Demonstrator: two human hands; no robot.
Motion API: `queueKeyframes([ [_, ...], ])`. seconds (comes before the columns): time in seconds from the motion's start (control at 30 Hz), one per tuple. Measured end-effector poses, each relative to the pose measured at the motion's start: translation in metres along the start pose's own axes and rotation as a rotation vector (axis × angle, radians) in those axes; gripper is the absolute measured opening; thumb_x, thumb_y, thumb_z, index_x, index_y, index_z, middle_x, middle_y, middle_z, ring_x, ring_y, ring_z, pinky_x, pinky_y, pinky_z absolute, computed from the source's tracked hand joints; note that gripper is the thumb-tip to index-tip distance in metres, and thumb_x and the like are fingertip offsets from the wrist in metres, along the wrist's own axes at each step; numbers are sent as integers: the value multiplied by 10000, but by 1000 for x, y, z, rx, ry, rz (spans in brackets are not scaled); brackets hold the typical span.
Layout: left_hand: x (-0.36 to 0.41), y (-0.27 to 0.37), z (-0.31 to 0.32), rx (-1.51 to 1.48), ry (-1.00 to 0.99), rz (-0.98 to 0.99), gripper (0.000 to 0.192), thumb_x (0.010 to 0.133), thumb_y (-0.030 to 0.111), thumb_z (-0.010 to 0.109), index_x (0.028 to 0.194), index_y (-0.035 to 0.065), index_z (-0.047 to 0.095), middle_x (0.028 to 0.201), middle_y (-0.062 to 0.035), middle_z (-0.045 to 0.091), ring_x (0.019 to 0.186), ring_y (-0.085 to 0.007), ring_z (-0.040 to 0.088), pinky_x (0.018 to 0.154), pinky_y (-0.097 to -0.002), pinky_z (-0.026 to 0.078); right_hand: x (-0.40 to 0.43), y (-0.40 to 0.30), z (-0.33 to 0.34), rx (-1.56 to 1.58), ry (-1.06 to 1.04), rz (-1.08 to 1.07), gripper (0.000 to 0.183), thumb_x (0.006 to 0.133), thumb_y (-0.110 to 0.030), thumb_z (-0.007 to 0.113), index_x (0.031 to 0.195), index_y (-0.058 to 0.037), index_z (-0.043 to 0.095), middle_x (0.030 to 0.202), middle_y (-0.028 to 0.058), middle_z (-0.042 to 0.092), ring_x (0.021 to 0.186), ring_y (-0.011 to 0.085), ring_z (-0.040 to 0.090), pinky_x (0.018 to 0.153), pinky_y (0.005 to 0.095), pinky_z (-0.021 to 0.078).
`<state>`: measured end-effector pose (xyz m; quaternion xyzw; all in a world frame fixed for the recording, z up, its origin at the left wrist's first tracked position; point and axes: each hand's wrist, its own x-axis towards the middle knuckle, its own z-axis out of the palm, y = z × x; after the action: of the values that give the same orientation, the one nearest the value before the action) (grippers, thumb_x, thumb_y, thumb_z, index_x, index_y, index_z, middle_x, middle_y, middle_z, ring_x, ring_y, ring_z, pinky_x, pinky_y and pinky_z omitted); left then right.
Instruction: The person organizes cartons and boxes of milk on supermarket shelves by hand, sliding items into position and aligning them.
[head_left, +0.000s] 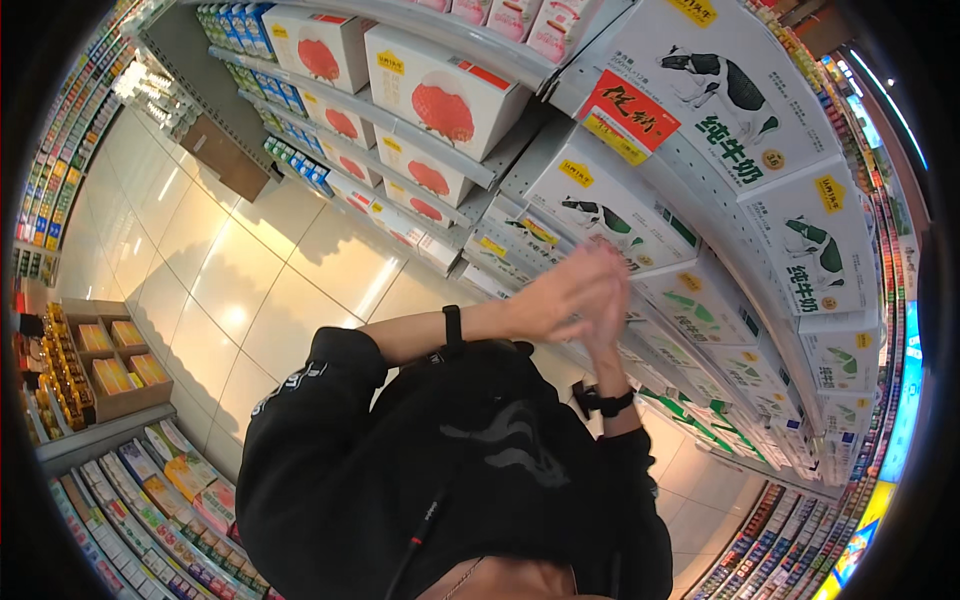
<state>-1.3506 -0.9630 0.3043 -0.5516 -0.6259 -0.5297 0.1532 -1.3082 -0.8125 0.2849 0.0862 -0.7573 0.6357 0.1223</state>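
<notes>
My left hand and my right hand meet in front of me, palms towards each other and touching. Their fingers are extended and blurred, with the left thumb apart from its fingers. No object shows in either hand. A black band circles my left wrist, and a black watch-like band is on the right one. Just beyond the fingertips stands a white milk carton box with a cow print on a metal shelf. A red and yellow price sign hangs above it.
White boxes with strawberry prints fill the shelves ahead on the left. More cow-print milk boxes are stacked at the right. A brown cardboard box is by the shelf end. Behind on the left is a display shelf of packets.
</notes>
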Motion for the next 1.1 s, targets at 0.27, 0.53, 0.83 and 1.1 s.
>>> queueKeyframes([
  [0.27, -92, -42, 18, -12, -428, 296, 517, 945, 373, 465, 1417, 163, 476, 1529, -176, 336, 1419, -365, 305, 1166, -541, 192, -48, -5, 52, 1266, 53, 720, 531, 1009, -340, 424, 1431, -22, 372, 1503, 177, 346, 1404, 308, 303, 1159, 427, 236],
  [0.53, -164, -65, 26, -679, -358, -1143, 661, 996, 511, 360, 1491, 75, 321, 1463, -250, 406, 1362, -369, 402, 1128, -492, 300, -90, -34, 55, 327, 139, 289, 498, 1017, -278, 433, 1448, -38, 364, 1556, 162, 278, 1424, 304, 307, 1171, 424, 221],
  [0.83, -106, 11, 57, -1889, -46, -1242, 720, 1000, 570, 281, 1482, 37, 320, 1504, -204, 372, 1412, -288, 328, 1123, -427, 298, -133, 38, 56, -710, -50, -247, 505, 954, -331, 479, 1391, -78, 467, 1501, 216, 346, 1384, 400, 327, 1139, 544, 220],
  [1.1, -180, 15, 51, -1034, -273, -1513, 640, 1007, 529, 339, 1423, 46, 387, 1399, -167, 508, 1254, -283, 523, 1027, -445, 406, -489, 185, -22, -612, -36, 1068, 499, 932, -397, 505, 1266, -32, 567, 1212, 214, 626, 1151, 396, 566, 983, 487, 447],
])
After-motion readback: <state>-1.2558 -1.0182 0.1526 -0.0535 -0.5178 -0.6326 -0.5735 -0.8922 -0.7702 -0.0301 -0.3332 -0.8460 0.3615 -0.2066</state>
